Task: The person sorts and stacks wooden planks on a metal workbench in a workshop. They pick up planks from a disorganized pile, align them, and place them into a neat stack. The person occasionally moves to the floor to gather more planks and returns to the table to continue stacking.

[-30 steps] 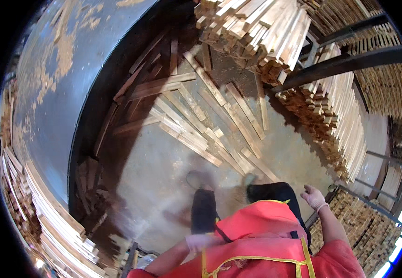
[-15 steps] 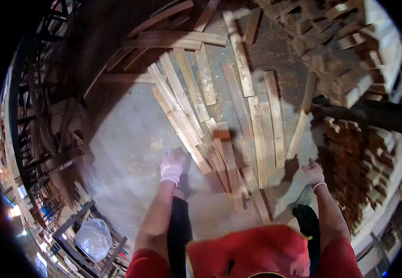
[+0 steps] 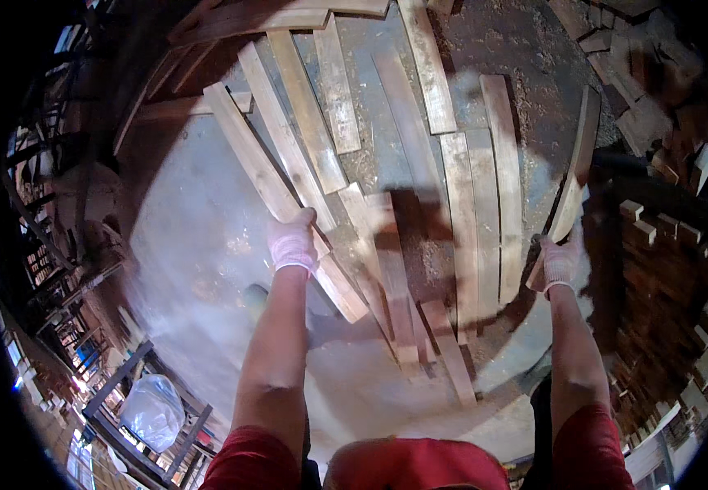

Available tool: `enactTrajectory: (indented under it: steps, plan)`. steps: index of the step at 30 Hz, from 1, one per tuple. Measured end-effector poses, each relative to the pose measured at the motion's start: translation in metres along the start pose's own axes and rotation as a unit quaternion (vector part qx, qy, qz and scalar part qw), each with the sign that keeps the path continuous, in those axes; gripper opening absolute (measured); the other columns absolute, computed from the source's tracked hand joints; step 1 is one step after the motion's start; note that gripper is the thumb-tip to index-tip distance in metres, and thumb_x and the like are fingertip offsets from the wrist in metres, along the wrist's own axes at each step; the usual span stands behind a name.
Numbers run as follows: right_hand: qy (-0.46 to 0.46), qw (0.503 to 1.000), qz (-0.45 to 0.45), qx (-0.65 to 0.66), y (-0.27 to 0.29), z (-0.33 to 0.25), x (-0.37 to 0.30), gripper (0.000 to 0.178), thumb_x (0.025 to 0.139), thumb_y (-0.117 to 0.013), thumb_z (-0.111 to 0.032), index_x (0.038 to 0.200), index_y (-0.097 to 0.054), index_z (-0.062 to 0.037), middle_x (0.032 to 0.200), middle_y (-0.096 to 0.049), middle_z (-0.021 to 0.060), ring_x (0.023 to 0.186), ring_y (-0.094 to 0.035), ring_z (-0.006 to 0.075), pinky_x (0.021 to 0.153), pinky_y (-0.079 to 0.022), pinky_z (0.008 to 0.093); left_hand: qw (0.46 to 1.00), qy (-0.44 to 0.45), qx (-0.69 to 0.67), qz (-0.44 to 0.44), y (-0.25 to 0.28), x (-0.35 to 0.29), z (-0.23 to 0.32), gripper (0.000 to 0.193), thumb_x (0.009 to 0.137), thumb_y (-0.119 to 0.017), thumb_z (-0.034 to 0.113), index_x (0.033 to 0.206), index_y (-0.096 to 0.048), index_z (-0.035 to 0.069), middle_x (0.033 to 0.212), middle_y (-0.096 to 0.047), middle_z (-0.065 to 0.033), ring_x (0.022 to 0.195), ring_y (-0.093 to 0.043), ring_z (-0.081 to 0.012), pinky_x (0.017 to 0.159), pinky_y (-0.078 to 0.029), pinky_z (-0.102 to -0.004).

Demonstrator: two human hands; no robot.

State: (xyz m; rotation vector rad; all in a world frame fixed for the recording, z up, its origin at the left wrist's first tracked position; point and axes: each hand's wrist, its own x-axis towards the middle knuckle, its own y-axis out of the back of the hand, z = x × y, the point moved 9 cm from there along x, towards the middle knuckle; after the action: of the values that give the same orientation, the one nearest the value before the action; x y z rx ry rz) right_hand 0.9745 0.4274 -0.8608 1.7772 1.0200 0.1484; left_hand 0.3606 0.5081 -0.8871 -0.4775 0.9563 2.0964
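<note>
I look down at a concrete floor [image 3: 199, 245] strewn with long wooden planks. My left hand [image 3: 293, 242], in a pale glove, grips the side of a long light plank [image 3: 248, 155] that runs up and to the left. My right hand [image 3: 561, 261], also gloved, is shut on the lower end of a narrow darker plank [image 3: 576, 163] lifted at the right of the pile. Between my hands lie several more planks [image 3: 472, 204], side by side and overlapping, with sawdust around them.
Stacks of short wood blocks [image 3: 664, 245] fill the right side. A metal frame holding a clear plastic bag [image 3: 151, 408] stands at the lower left, with dark racks [image 3: 52, 204] along the left edge. More boards [image 3: 248, 16] lie across the top.
My view has tipped down from the far stacks onto the floor planks. Both hands have reached forward; the left has taken a long light plank and the right a narrow one.
</note>
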Motion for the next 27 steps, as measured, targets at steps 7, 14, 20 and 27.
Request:
enactTrajectory:
  steps: [7, 14, 20, 27]
  plan:
    - [0.046, 0.966, -0.178, 0.184, -0.01, -0.01, -0.188, 0.06, 0.086, -0.076, -0.013, 0.141, -0.057, 0.0052, 0.119, -0.072, 0.0176, 0.113, -0.068, 0.0289, 0.101, -0.053, 0.0414, 0.973, -0.164, 0.144, -0.068, 0.008, -0.141, -0.035, 0.057, 0.089, -0.085, 0.028, 0.128, -0.061, -0.005, 0.11, -0.072, -0.0168, 0.096, -0.069, -0.0317, 0.089, -0.057, -0.0438]
    - [-0.05, 0.967, -0.146, 0.204, -0.059, 0.108, -0.215, 0.074, 0.093, -0.075, -0.02, 0.155, -0.045, 0.0047, 0.144, -0.058, 0.0258, 0.14, -0.054, 0.033, 0.118, -0.041, 0.0439, 0.947, -0.153, 0.281, 0.016, -0.012, -0.087, 0.022, 0.061, 0.093, -0.071, 0.042, 0.131, -0.06, -0.004, 0.138, -0.06, -0.0331, 0.13, -0.057, -0.0488, 0.111, -0.045, -0.054]
    - [0.031, 0.994, 0.002, -0.107, -0.037, -0.026, -0.084, 0.077, 0.089, -0.074, -0.025, 0.154, -0.045, 0.005, 0.146, -0.055, 0.0325, 0.139, -0.054, 0.0383, 0.119, -0.04, 0.0414, 0.955, -0.116, 0.27, 0.033, -0.056, 0.024, 0.053, 0.072, 0.084, -0.079, 0.031, 0.139, -0.052, -0.006, 0.134, -0.064, -0.0333, 0.121, -0.064, -0.0493, 0.107, -0.05, -0.0518]
    - [-0.041, 0.973, -0.215, 0.078, -0.068, -0.013, -0.05, 0.059, 0.083, -0.082, -0.018, 0.136, -0.066, 0.0015, 0.111, -0.076, 0.0154, 0.094, -0.072, 0.0266, 0.089, -0.057, 0.0399, 0.984, -0.119, 0.06, -0.12, -0.035, -0.036, 0.05, 0.045, 0.088, -0.077, 0.013, 0.127, -0.061, -0.004, 0.107, -0.07, -0.0136, 0.094, -0.066, -0.0232, 0.084, -0.055, -0.04]
